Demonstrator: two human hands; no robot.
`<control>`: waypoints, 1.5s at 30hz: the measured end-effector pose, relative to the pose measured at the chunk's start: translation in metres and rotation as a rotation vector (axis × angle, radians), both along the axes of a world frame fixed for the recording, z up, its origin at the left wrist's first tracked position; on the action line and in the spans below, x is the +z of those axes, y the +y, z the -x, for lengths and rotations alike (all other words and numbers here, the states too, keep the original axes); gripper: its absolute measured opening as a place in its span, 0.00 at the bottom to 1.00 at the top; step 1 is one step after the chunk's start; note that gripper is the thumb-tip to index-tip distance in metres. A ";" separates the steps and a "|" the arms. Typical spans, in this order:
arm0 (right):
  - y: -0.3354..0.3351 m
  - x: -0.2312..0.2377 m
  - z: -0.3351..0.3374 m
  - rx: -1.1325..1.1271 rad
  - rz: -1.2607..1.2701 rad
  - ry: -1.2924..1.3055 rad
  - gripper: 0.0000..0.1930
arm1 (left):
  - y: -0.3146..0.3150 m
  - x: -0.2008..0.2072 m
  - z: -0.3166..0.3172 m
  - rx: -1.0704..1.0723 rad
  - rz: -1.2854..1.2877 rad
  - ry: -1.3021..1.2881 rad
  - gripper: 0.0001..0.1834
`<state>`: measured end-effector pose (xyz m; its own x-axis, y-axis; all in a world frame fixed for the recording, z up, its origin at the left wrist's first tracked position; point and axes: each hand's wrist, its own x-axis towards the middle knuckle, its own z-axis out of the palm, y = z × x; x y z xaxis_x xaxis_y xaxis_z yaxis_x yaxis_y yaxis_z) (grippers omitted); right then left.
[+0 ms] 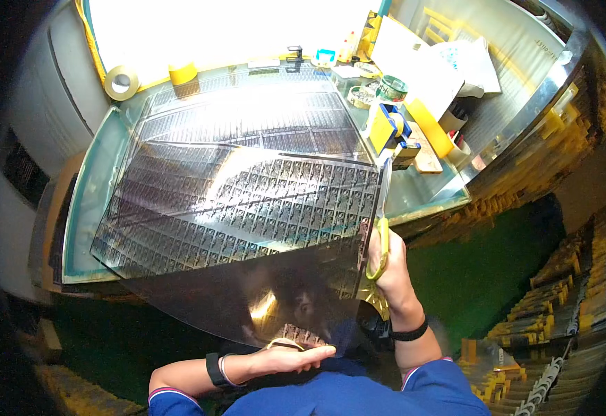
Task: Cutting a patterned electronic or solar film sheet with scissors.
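Note:
A large dark, glossy film sheet (247, 208) printed with rows of small repeated shapes lies on the glass-topped table, its near part hanging over the front edge. At the sheet's near edge, my left hand (292, 358) grips the film, thumb on the near side; some fingers are hidden. My right hand (393, 267) is closed around the yellow-green handles of a pair of scissors (385, 239). Their blades point away from me along the right edge of the film. Whether the blades are apart cannot be made out.
More printed sheets (247, 114) lie farther back on the glass table (84, 229). To the right stand a blue and yellow tape dispenser (385, 128), a green tape roll (391, 88) and a wooden block (428, 149). Tape rolls (121, 83) line the back by the bright window.

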<state>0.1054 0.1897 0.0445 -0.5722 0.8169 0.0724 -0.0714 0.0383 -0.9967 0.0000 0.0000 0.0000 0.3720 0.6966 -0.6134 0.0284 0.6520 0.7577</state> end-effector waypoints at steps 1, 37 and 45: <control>0.000 0.001 0.000 0.010 0.049 0.006 0.12 | -0.004 -0.001 0.003 0.098 -0.025 0.013 0.21; -0.098 -0.025 0.022 0.397 0.236 -0.006 0.19 | 0.043 0.038 0.018 1.110 -0.257 -0.209 0.17; -0.102 -0.023 0.025 0.317 0.178 -0.031 0.17 | 0.046 0.045 0.012 1.149 -0.287 -0.191 0.15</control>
